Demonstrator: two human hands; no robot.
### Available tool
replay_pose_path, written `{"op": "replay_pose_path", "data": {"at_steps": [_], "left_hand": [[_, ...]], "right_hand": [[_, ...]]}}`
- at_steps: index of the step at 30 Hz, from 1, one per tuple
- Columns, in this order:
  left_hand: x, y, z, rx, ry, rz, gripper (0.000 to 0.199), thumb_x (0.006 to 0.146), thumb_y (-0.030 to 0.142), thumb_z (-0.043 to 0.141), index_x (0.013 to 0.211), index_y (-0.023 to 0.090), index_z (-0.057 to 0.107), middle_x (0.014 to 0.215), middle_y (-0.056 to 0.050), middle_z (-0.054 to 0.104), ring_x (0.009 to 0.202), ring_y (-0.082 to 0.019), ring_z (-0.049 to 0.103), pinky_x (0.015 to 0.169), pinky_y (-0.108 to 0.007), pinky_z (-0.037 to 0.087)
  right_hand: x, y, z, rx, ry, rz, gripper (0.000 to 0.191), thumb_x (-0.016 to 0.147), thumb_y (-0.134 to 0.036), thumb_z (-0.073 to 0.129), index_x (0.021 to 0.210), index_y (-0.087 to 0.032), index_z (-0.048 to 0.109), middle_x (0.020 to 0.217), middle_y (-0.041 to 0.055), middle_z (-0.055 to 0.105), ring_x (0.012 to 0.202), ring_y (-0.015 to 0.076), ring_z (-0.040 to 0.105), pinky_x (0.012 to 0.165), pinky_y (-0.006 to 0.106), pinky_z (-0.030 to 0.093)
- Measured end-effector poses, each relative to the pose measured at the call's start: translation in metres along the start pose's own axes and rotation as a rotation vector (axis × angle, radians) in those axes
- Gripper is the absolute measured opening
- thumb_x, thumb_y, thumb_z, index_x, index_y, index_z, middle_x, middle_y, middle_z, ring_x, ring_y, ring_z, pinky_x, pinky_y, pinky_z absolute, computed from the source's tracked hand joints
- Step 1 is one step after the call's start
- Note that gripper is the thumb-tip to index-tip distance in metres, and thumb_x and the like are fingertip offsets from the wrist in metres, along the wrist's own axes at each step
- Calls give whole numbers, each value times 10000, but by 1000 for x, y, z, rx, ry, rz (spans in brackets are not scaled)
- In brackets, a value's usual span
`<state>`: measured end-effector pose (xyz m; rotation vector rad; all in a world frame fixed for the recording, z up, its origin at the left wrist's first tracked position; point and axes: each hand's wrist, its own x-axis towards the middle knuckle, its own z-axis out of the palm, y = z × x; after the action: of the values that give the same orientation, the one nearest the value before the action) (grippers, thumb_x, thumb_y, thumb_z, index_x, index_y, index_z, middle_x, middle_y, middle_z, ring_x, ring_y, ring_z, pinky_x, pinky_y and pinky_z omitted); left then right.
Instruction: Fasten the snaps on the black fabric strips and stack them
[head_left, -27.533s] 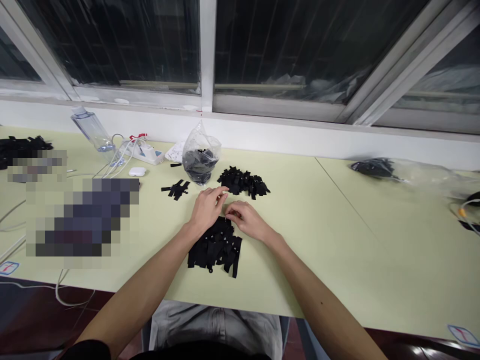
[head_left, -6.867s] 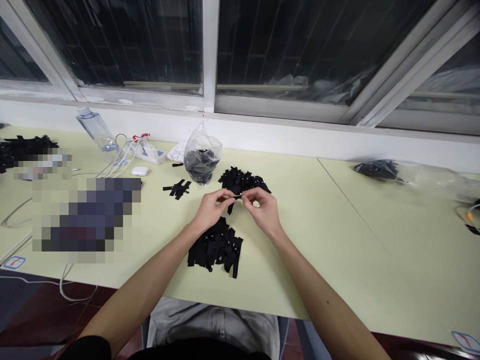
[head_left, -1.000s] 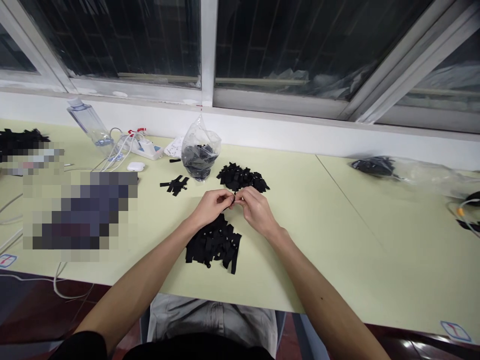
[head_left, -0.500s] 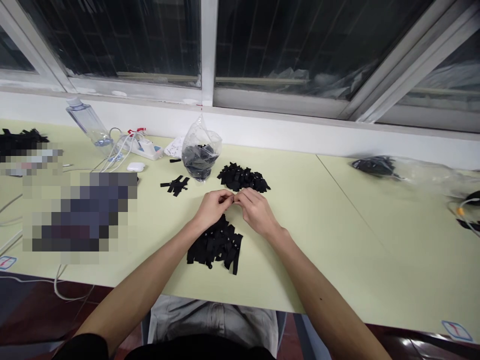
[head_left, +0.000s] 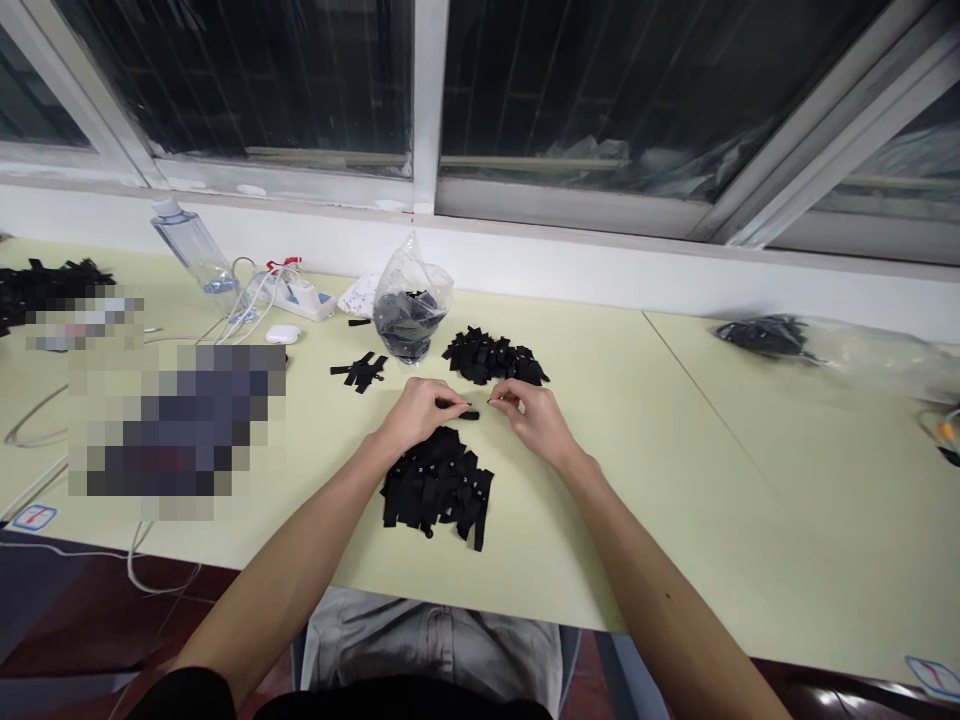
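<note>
My left hand [head_left: 418, 413] is pinching a strip [head_left: 471, 414]; my right hand [head_left: 536, 415] is hovering just beside, whether grasping anything I can't tell; the strip is showing between the near pile [head_left: 435, 485], toward the tabletop's [head_left: 675, 480] front edge, and the far pile [head_left: 491, 358], toward its back

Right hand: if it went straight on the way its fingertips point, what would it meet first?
Most likely the black fabric strip in the left hand, or that hand's fingertips, across a small gap; height and depth are unclear from this single view.
</note>
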<state>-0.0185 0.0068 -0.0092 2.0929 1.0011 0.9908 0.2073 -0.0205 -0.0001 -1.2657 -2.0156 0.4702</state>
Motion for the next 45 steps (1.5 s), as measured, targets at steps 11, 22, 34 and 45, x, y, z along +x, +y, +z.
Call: {"op": "replay_pose_path", "data": {"at_steps": [11,22,34,45], "left_hand": [[-2,-1,4,56,-131,12,109,844,288,706,827,208,778,815,-41,726,729,-170,654,715,-283,493],[0,14,-7,52,-5,77,248,1000,244,427,1089,220,658,1061,-62,675,950,-183,642,857,-303,487],[-1,13,0,53,101,27,206,945,83,379,976,198,547,980,-42,631,764,-131,539,722,-256,424],[1,7,5,81,98,111,308,974,103,393,1078,203,665,1152,-68,651,954,-162,626,834,-285,493]], "right_hand": [[-2,2,7,-1,-203,-37,176,949,-208,531,879,-213,692,856,40,684,764,189,602,668,322,447],[0,6,5,-12,-163,-37,164,954,-227,546,950,-220,711,904,51,692,782,201,617,677,341,468],[-1,7,12,-14,-150,0,108,913,-209,607,867,-205,705,858,36,667,740,171,596,662,314,452],[0,-1,10,194,-44,146,176,892,-347,620,875,-215,736,840,34,728,698,182,621,654,320,475]]}}
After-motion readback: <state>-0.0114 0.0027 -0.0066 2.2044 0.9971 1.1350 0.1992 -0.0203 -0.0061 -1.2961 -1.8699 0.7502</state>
